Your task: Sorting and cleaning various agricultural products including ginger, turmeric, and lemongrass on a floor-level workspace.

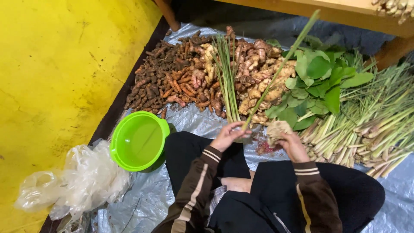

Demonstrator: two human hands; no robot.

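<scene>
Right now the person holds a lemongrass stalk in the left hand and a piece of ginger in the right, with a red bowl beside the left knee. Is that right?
Not quite: the bowl is bright green, not red, as the head view shows. The rest holds: the left hand pinches a long lemongrass stalk, and the right hand grips a pale piece of ginger.
</scene>
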